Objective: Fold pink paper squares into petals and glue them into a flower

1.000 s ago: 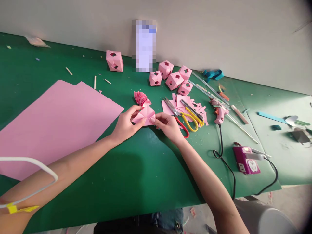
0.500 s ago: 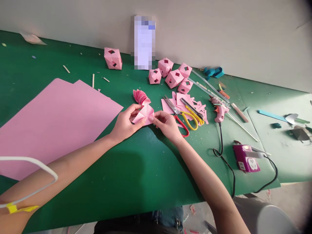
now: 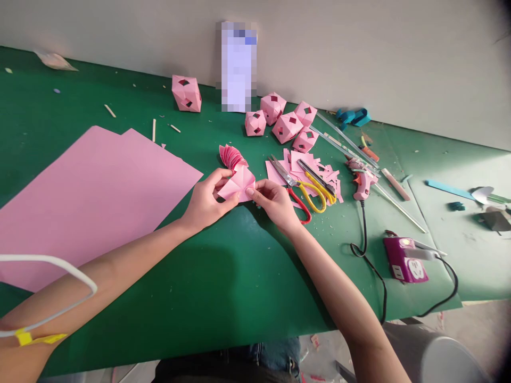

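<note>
Between my hands is a small creased piece of pink paper (image 3: 239, 183), its fold lines meeting near the middle. My left hand (image 3: 209, 198) pinches its left and lower edge. The thumb and fingers of my right hand (image 3: 273, 199) close on its lower right corner. Just beyond the held paper lies a fanned stack of folded pink pieces (image 3: 231, 156). Scissors (image 3: 297, 186) with red and yellow handles lie right of my right hand, on pink paper scraps (image 3: 275, 173). A utility knife (image 3: 317, 178) rests beside them.
Large pink sheets (image 3: 99, 197) cover the table's left side. Several folded pink paper balls (image 3: 287, 127) sit at the back, near a blurred phone-like panel (image 3: 237, 69) against the wall. Rightward are a pink glue gun (image 3: 363, 183), its cord, and a purple power socket (image 3: 405, 260).
The pink paper between my hands has opened out a little, showing more of its creased face. Both hands stay in nearly the same place; the view has shifted slightly.
</note>
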`<state>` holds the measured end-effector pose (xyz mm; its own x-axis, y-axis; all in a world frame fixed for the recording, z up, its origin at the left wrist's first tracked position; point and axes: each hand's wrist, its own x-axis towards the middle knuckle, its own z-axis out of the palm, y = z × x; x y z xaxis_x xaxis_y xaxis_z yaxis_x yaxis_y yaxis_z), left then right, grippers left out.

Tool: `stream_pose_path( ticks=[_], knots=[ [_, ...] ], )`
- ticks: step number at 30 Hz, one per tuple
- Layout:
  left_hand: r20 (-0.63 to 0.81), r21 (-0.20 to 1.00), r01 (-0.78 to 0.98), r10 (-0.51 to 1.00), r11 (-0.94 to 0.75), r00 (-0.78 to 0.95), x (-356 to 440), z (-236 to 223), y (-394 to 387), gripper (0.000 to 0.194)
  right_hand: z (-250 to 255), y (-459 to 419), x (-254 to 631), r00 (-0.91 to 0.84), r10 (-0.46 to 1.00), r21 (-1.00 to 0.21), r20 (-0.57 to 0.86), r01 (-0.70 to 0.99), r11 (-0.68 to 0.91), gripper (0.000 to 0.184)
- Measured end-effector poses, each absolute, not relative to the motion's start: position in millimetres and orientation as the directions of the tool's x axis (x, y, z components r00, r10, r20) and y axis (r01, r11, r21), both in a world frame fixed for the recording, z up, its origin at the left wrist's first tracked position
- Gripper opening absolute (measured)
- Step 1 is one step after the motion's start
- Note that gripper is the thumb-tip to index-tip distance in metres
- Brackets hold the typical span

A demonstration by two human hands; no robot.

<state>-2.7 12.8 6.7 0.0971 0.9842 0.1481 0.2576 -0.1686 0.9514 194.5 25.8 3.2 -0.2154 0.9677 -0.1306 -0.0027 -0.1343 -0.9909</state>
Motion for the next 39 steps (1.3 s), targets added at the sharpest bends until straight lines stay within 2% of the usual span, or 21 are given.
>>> stream_pose_path(
  ticks=[6,21,32,39],
  knots=[
    [0.131,0.941,0.301,0.987,-0.153,0.093,-2.0,7.2,13.6,0.044,2.9,24.4,193.4,-0.215,0.968,-0.991,-0.129,0.049,-0.121,0.058],
    [0.127,0.929,0.340,0.988,-0.148,0.082,-2.3,7.0,14.4,0.042,5.8,24.7,194.9,-0.227,0.967,-0.993,-0.118,0.047,-0.110,0.055],
    [0.070,0.959,0.263,0.989,-0.103,0.132,-1.9,9.4,15.3,0.048,6.3,22.5,190.7,-0.168,0.984,-0.996,-0.066,0.073,-0.055,0.051],
    [-0.005,0.984,0.178,0.994,-0.015,0.107,-6.2,9.3,20.8,0.054,10.1,24.6,198.0,-0.353,0.932,-0.967,-0.076,0.254,0.017,0.056]
  ],
)
